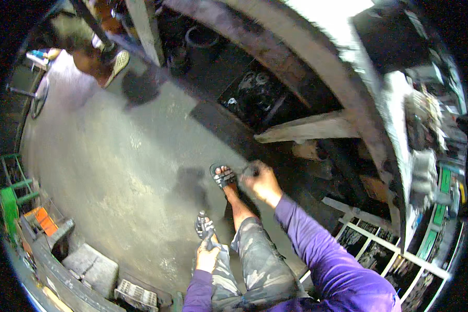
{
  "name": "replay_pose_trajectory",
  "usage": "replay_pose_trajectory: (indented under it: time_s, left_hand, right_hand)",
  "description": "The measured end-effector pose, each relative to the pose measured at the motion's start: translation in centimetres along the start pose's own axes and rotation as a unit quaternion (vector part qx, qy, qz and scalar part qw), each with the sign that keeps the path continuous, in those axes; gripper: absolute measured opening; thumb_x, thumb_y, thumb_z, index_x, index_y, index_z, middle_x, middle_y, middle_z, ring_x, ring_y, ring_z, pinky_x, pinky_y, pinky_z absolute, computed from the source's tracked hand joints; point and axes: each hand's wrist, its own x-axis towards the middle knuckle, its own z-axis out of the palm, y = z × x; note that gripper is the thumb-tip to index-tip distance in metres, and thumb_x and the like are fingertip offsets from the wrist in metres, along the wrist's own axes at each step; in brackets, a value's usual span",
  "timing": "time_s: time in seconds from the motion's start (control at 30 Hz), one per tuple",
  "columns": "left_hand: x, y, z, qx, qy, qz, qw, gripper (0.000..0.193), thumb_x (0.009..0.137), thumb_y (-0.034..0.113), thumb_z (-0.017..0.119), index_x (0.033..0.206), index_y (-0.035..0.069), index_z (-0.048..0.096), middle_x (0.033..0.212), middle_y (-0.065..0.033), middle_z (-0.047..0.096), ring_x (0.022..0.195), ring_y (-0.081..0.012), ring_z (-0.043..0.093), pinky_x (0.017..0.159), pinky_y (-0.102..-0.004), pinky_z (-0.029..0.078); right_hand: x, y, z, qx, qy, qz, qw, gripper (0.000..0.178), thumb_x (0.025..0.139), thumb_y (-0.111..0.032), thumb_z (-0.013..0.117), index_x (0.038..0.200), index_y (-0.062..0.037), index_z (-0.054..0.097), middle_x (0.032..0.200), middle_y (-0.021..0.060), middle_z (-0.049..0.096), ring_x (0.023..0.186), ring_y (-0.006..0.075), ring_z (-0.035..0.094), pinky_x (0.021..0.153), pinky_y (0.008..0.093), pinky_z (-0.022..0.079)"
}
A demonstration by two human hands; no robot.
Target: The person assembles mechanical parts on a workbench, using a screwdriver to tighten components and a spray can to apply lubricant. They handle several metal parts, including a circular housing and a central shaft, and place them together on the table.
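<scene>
My left hand [208, 256] is closed around a dark, slim object [208, 240], which points away from me over my left sandal [203, 226]. Its exact kind is hard to make out against the sandal. Farther forward and to the right, my right hand [264, 184] is curled beside my right sandal [223, 177] in the picture. A dark, rounded end [253, 169] shows at its fingers, too blurred to name. Both hands are apart from each other, and purple sleeves cover my forearms.
A worn wooden bench [312, 47] with a slanted leg [307, 127] runs along my right. Divided trays [379, 242] of small dark parts stand at lower right. At left are a grey block-like seat [91, 265] and a green frame [9, 208]. Another person's foot [118, 65] is at far left.
</scene>
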Motion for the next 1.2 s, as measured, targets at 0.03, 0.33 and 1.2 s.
replay_pose_trajectory:
  time_s: [0.03,0.33,1.2]
  left_hand:
    - [-1.1,1.0,-0.6,0.086,0.002,0.044,0.995,0.07,0.082,0.003,0.076,0.148,0.005,0.054,0.112,-0.0111,0.07,0.094,-0.0177,0.067,0.083,-0.034,0.058]
    - [-14.9,9.7,-0.2,0.364,-0.22,0.151,0.892,0.037,0.08,0.005,0.076,0.116,-0.003,0.071,0.084,-0.0061,0.073,0.072,-0.011,0.063,0.064,-0.0318,0.053]
    - [-41.7,22.6,38.6,0.423,-0.446,0.542,0.573,0.026,0.099,0.022,0.068,0.122,0.009,0.067,0.133,-0.0252,0.051,0.126,-0.0423,0.053,0.108,-0.0493,0.046]
  right_hand:
    - [-4.1,-1.6,0.5,-0.05,-0.027,0.06,0.997,0.037,0.084,-0.023,0.079,0.111,0.001,0.069,0.095,0.0176,0.076,0.084,0.0282,0.073,0.079,0.0405,0.057]
    - [-29.0,-12.6,-1.7,-0.052,-0.249,-0.073,0.964,0.054,0.092,-0.04,0.069,0.127,0.001,0.065,0.107,0.0298,0.07,0.101,0.0424,0.07,0.087,0.0463,0.056]
    - [-41.6,-13.3,-37.5,0.653,0.142,-0.126,0.733,0.031,0.095,-0.012,0.071,0.12,0.0043,0.063,0.118,0.0175,0.069,0.104,0.0266,0.07,0.094,0.0415,0.059]
